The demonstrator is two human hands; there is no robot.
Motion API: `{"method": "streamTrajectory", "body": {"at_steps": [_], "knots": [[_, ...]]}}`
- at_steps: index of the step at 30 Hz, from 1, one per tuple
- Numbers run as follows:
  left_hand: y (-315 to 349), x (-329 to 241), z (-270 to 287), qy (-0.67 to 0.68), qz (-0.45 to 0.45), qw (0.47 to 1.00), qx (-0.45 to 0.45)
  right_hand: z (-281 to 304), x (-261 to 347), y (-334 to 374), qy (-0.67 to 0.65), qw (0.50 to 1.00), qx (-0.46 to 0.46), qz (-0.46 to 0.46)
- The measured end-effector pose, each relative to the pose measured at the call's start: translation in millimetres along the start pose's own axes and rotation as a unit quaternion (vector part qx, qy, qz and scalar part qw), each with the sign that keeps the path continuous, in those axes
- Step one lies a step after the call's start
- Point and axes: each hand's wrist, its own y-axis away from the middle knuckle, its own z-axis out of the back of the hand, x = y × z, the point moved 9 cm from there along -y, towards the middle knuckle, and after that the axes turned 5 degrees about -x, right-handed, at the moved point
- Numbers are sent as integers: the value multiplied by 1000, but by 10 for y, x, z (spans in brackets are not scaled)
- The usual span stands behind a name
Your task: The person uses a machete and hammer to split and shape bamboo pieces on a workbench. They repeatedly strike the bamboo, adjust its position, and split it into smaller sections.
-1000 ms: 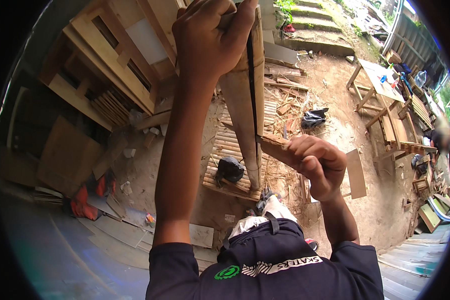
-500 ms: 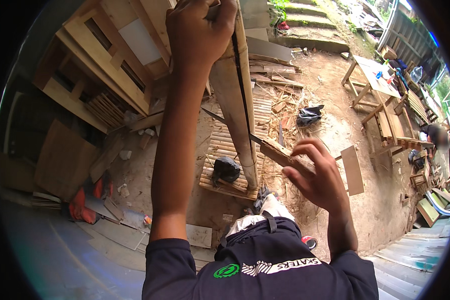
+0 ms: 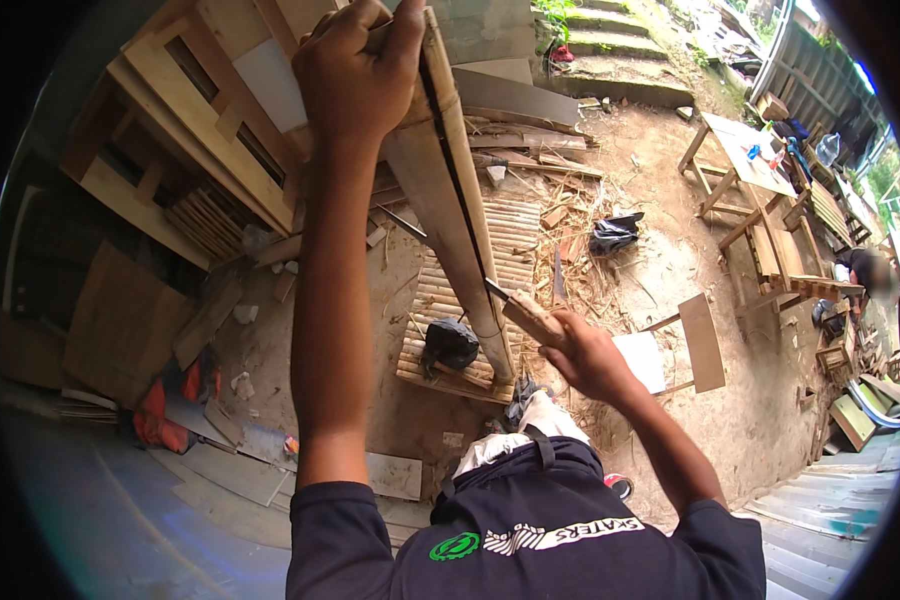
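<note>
A long bamboo pole [image 3: 435,185] stands tilted in front of me, its foot on a low bamboo-slat platform [image 3: 510,225]. A dark split runs down its length. Up at the top end, my left hand [image 3: 358,85] is closed around the pole. My right hand [image 3: 592,352] grips the wooden handle [image 3: 533,316] of a large knife lower down. The knife's blade [image 3: 404,226] crosses the pole at the split, and its tip shows on the left side; the middle of the blade is hidden by the bamboo.
A black plastic bag [image 3: 451,343] lies on the platform, another black bag [image 3: 615,233] on the dirt floor among shavings. Wooden frames [image 3: 210,90] lean at the left. A wooden table [image 3: 745,155] stands at the right, with concrete steps [image 3: 610,65] behind.
My left hand and the pole's top have shifted left. My right hand, loose with fingers lifted before, has closed around the knife handle. The knife remains in the split.
</note>
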Motion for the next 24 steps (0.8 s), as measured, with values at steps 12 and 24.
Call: {"method": "streamTrajectory", "body": {"at_steps": [12,24], "knots": [[47,277,85,13,-9,1000,-2,-854,-383,-50,-112,970,-158,144],[116,-235,163,57,-70,996,-19,-1118,-457,55,-264,947,145,-108]]}}
